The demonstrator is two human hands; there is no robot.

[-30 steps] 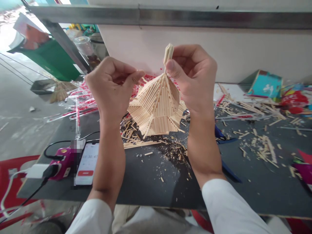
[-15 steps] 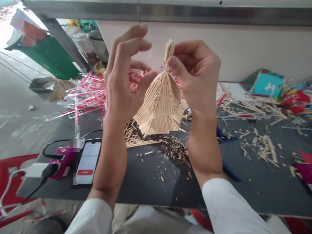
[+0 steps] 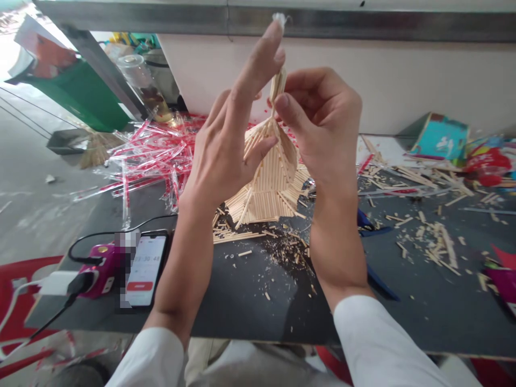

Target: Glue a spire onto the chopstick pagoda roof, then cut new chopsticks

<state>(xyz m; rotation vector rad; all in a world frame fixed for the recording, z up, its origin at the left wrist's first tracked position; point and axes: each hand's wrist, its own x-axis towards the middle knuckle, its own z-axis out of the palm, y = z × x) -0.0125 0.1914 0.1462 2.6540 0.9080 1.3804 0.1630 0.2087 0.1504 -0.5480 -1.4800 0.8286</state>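
A model roof made of thin wooden sticks (image 3: 268, 174) stands on the table, its slatted sides flaring out towards the bottom. At its peak rises a small bundle of short sticks (image 3: 277, 86) on a thin stem. My right hand (image 3: 326, 118) pinches this bundle from the right between thumb and fingers. My left hand (image 3: 229, 140) is open beside the roof, index finger stretched upward and thumb in front of the slats. Whether the thumb touches them I cannot tell. A whitish wisp (image 3: 279, 20) shows at the index fingertip. The other left fingers are partly hidden.
Red-and-clear plastic wrappers (image 3: 161, 156) are heaped at the left. A phone (image 3: 147, 269) lies beside a purple power adapter (image 3: 97, 271) with cables. Stick scraps (image 3: 439, 247) litter the dark table (image 3: 258, 301). A blue tool (image 3: 381, 282) lies right of my forearm. A metal bar (image 3: 342, 24) crosses above.
My left hand has moved right and closer to the stick bundle, its index finger now pointing up. My right hand keeps its pinch on the bundle.
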